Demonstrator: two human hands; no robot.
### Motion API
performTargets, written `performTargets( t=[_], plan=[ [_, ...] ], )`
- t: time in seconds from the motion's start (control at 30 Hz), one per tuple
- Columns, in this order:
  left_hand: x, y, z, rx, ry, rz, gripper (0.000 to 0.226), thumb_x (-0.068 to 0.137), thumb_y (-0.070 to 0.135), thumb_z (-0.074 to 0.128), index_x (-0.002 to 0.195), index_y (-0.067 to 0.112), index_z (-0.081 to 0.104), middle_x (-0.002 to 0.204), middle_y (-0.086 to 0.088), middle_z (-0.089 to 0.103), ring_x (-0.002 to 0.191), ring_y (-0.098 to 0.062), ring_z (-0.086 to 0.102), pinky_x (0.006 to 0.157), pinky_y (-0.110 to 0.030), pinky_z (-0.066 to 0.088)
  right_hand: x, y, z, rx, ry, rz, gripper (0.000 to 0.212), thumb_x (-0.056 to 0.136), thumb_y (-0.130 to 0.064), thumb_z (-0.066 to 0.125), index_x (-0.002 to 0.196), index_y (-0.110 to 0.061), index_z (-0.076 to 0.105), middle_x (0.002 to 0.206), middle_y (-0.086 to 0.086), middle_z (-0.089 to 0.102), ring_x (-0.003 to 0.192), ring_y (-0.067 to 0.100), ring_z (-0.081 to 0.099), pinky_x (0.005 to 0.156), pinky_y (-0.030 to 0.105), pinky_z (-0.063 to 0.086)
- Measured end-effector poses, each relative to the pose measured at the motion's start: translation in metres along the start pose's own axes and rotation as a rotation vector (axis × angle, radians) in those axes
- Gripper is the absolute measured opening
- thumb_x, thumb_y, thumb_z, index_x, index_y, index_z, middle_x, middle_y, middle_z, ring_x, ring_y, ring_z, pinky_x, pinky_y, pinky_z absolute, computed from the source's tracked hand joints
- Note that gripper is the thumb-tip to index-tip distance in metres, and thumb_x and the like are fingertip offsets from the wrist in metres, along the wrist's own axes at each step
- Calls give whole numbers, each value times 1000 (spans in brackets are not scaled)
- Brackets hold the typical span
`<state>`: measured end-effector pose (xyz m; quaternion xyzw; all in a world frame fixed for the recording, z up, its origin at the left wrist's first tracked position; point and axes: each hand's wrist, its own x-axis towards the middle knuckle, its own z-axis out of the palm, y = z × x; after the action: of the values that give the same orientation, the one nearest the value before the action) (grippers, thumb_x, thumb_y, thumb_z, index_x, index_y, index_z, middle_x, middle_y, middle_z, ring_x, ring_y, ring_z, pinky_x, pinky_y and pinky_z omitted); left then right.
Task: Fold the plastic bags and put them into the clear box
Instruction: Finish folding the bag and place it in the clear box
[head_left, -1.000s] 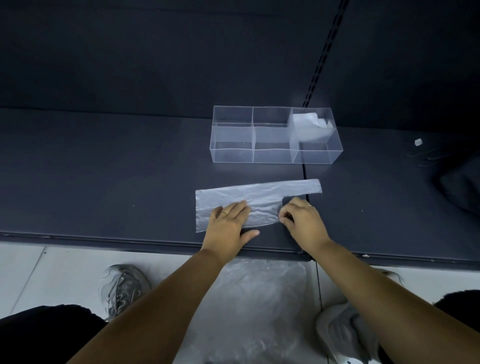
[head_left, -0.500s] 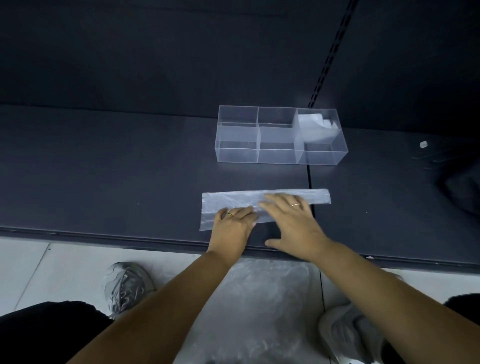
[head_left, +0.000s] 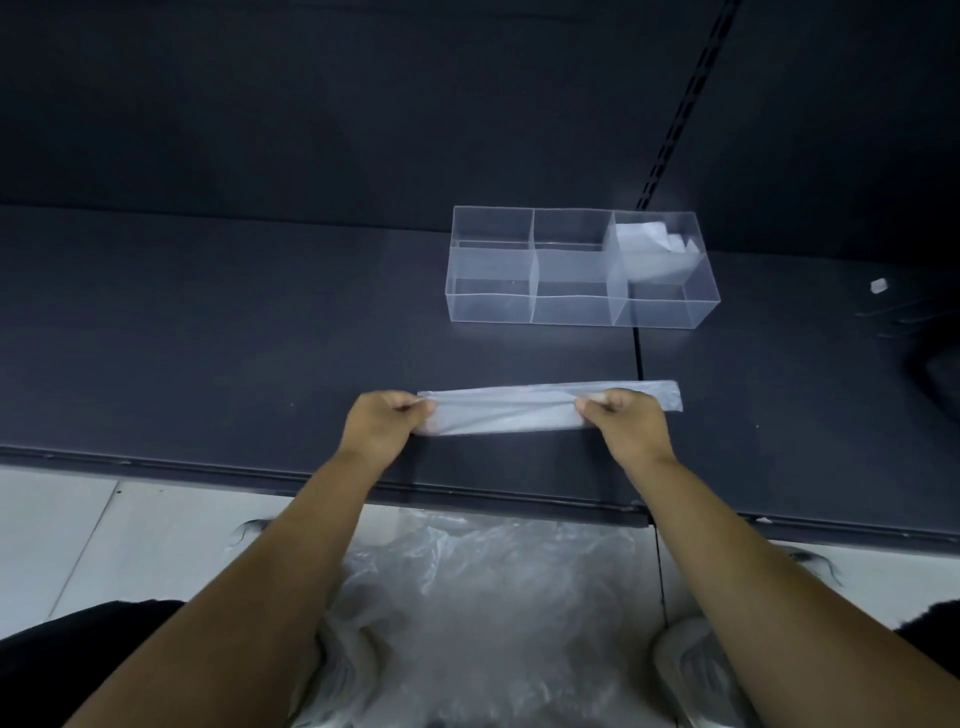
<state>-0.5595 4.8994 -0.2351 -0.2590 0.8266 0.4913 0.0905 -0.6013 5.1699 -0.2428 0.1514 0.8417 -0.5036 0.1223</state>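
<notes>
A translucent plastic bag (head_left: 511, 411), folded into a long narrow strip, lies on the dark shelf (head_left: 208, 332) near its front edge. My left hand (head_left: 383, 422) pinches the strip's left end. My right hand (head_left: 626, 422) pinches it near the right end, and a short piece sticks out past the fingers. Behind the strip stands the clear box (head_left: 576, 309) with three compartments. Folded white bags (head_left: 649, 248) lie in its right compartment; the other two show nothing inside.
A heap of loose plastic bags (head_left: 483, 608) lies on the pale floor below the shelf, between my shoes (head_left: 691, 670). A small white scrap (head_left: 878, 286) sits at the far right of the shelf. A slotted upright (head_left: 675, 114) runs up the dark back wall.
The bag went from a wide band under flat hands to a narrower strip. Both hands slid apart to its ends and now pinch it.
</notes>
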Motion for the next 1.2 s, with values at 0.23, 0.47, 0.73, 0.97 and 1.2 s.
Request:
performTargets(
  t=[0.23, 0.47, 0.73, 0.97, 1.2],
  plan=[
    [-4, 2, 17, 235, 315, -36, 19, 92, 27, 59, 91, 14, 73, 91, -8, 72, 90, -30, 65, 81, -37, 50, 7, -9, 19, -157, 184, 78, 20, 88, -30, 66, 76, -15, 66, 75, 0, 63, 71, 18, 55, 63, 24, 38],
    [-42, 14, 84, 612, 200, 696, 37, 95, 20, 50, 130, 8, 55, 136, -18, 50, 127, -39, 45, 111, -47, 27, 7, -13, 25, -212, 209, 92, 34, 89, -31, 63, 72, -1, 66, 70, 14, 65, 71, 33, 62, 62, 33, 48],
    [-39, -4, 113, 989, -50, 423, 83, 79, 69, -15, 150, 27, -15, 159, 1, -19, 145, -30, -20, 112, -62, -9, 14, -6, 6, -253, 253, 30, 14, 90, -22, 63, 98, -12, 69, 105, 9, 68, 91, 29, 63, 69, 29, 46],
    [-38, -4, 115, 1018, -42, 414, 80, 76, 69, -20, 145, 30, -25, 159, 1, -21, 144, -30, -21, 108, -66, -11, 36, 17, -61, -557, 204, -156, 34, 87, -21, 65, 120, -16, 63, 127, 7, 51, 118, 30, 44, 102, 42, 33],
    [-39, -3, 115, 1035, -43, 420, 80, 75, 69, -21, 145, 29, -25, 159, 1, -20, 145, -30, -20, 109, -65, -8, 51, 19, -82, -674, 79, -274, 8, 89, -11, 62, 88, -8, 69, 101, 7, 56, 101, 26, 49, 90, 34, 39]
  ],
)
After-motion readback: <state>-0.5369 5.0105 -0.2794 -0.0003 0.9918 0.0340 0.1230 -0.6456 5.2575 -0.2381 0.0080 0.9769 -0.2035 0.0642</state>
